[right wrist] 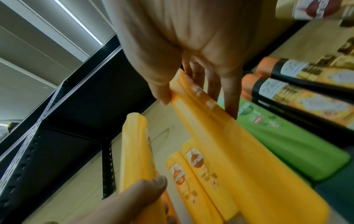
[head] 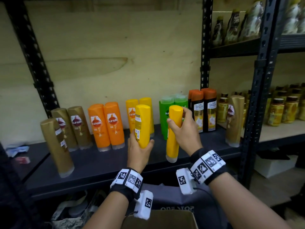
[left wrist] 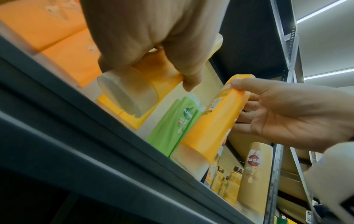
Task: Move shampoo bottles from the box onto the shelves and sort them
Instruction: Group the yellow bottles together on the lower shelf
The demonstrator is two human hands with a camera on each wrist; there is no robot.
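A: Head view, item one: shelf (head: 102,164), dark, loaded with bottles grouped by colour — gold, orange, yellow, green, then black-labelled ones. A cardboard box (head: 165,219) is seen below it.

B: Item two: left-hand yellow bottle (head: 143,126), held above the shelf in front of the standing yellow pair (head: 139,103). Long axis near vertical, clear cap down, back label turned toward the camera.

A: Item three: right-hand yellow bottle (head: 174,131), held in front of the green bottles (head: 173,103). Long axis upright with a slight lean, cap down near the shelf front.

B: Item four: left hand (head: 138,149), wrapped round the lower body of its bottle. Item five: right hand (head: 184,129), closed on the upper half of its bottle, thumb on one side, fingers on the other.

A: Handling note, as a judgement: both are best set cap-down directly before the yellow pair, labels turned outward, lowered straight so neighbours are not knocked.

B: Noted; the right-hand one should be shifted left, clear of the green.
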